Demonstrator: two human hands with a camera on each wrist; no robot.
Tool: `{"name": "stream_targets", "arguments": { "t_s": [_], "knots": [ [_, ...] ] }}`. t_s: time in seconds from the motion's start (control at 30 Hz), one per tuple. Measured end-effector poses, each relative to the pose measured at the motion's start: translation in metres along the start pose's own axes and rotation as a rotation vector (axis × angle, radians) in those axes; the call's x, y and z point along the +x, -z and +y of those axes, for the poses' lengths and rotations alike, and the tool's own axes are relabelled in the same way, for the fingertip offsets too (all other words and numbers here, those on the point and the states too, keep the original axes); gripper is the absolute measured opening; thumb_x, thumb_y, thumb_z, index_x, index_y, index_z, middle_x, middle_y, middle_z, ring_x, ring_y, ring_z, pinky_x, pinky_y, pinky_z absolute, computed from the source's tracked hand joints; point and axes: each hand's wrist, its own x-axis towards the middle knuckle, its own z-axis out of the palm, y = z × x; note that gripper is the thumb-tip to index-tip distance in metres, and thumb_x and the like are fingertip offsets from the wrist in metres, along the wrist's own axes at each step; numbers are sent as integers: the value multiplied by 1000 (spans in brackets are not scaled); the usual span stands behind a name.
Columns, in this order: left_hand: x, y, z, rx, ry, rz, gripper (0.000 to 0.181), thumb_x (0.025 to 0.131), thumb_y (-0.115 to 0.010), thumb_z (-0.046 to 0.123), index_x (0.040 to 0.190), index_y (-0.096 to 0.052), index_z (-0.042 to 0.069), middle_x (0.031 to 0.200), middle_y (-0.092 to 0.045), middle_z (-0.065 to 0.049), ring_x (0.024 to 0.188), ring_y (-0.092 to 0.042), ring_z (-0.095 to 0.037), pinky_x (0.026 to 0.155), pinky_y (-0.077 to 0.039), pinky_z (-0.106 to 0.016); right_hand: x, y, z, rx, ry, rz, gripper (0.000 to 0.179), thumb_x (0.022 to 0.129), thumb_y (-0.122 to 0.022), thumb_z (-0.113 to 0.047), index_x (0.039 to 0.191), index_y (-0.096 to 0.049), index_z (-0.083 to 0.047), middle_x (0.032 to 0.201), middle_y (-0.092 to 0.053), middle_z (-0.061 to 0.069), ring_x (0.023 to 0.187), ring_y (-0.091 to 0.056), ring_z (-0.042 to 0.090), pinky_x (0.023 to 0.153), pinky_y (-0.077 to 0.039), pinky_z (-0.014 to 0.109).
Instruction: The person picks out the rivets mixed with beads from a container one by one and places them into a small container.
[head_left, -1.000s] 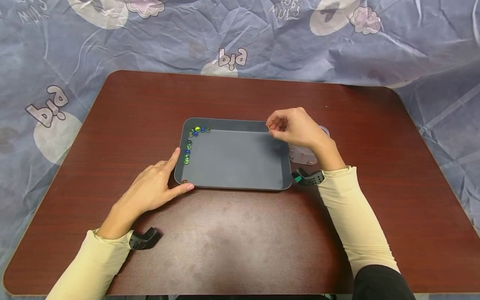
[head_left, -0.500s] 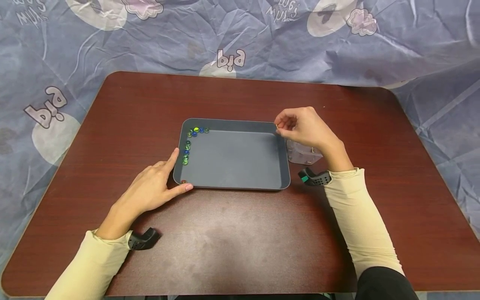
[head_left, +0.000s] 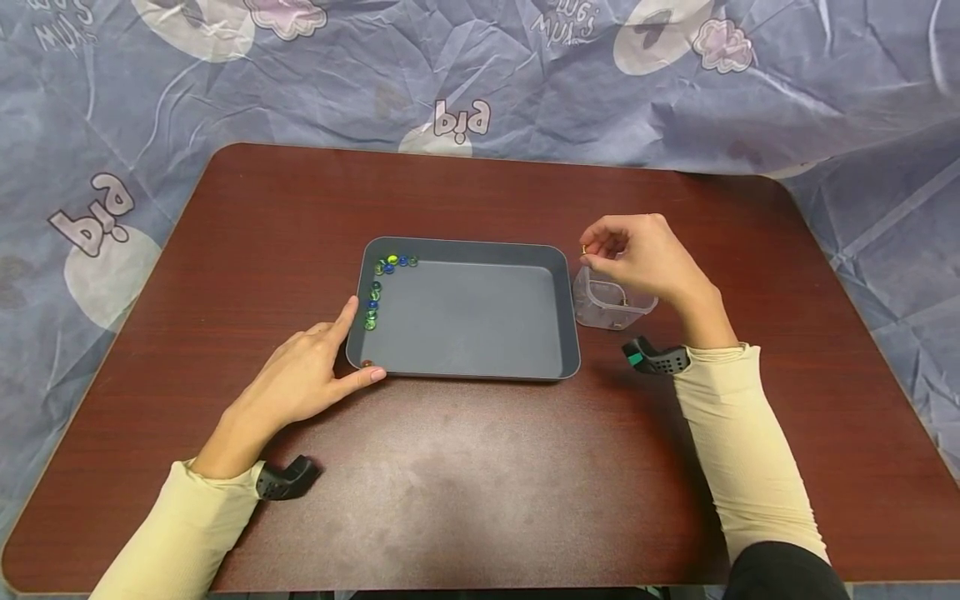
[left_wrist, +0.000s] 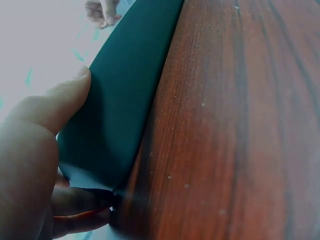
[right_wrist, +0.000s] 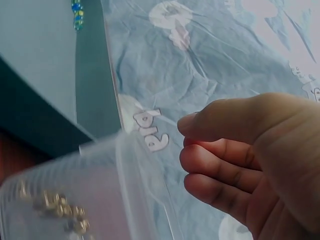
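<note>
My left hand [head_left: 303, 375] rests at the near left corner of a grey tray [head_left: 472, 373], index finger along the left side and thumb on the front rim. Several glass marbles [head_left: 372, 305], green, blue and yellow, line the tray's left side and far left corner; a brown-orange marble [head_left: 367, 363] lies by my left thumb. My right hand [head_left: 637, 254] pinches a tiny gold-coloured piece [head_left: 585, 249] above a clear plastic box [head_left: 600, 315]. In the right wrist view, several small gold-coloured pieces [right_wrist: 62, 207] show in the box, while the pinched one is hidden.
The brown wood-grain table [head_left: 465, 475] has rounded far corners. Behind it hangs a wrinkled blue-grey printed cloth [head_left: 315, 92]. The clear box stands close against the tray's right side.
My right hand has moved right, from over the tray's far right corner to above the clear box, still pinching the gold-coloured piece. The box shows more now. My left hand stays put.
</note>
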Motion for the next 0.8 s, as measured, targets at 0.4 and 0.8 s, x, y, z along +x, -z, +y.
{"name": "stream_targets", "arguments": {
  "t_s": [0.4, 0.8],
  "knots": [
    [0, -2, 0, 0, 3, 1, 102, 88, -66, 58, 155, -20, -3, 127, -59, -30, 112, -60, -40, 92, -46, -55, -18, 14, 15, -45, -45, 34, 8, 82, -71, 4, 88, -71, -1, 76, -69, 6, 65, -58, 1, 62, -44, 11],
    [0, -1, 1, -1, 7, 0, 102, 88, -67, 57, 155, -20, -3, 128, -58, -30, 112, -59, -41, 90, -47, -55, -28, 16, 22, -35, -68, 9, 13, 80, -76, 4, 92, -72, 1, 78, -69, 7, 66, -59, 2, 61, -43, 10]
  ]
}}
